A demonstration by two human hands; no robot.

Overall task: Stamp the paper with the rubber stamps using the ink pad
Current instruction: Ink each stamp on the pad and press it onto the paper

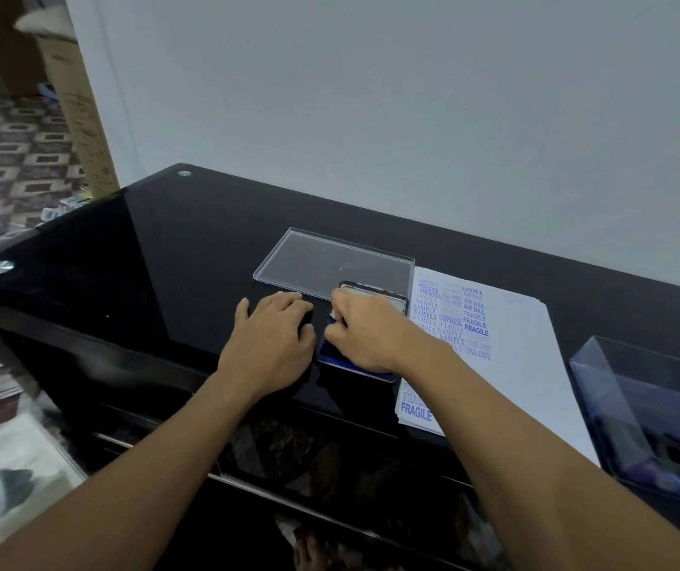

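A blue ink pad (327,353) lies open on the black table, its dark metal-rimmed lid (375,291) raised behind it. My right hand (365,337) hovers low over the pad with fingers curled, pinching a small rubber stamp (335,319) down onto the ink; the stamp is mostly hidden. My left hand (270,344) rests flat on the table just left of the pad, fingertips by its edge. White paper (511,348) lies right of the pad, covered with blue prints such as SAMPLE, AIR MAIL and FRAGILE.
A clear plastic lid (322,257) lies flat behind the hands. A clear plastic box (602,381) holding dark items stands at the right, beside the paper. The glossy table (145,249) meets a white wall behind; its front edge runs below my forearms.
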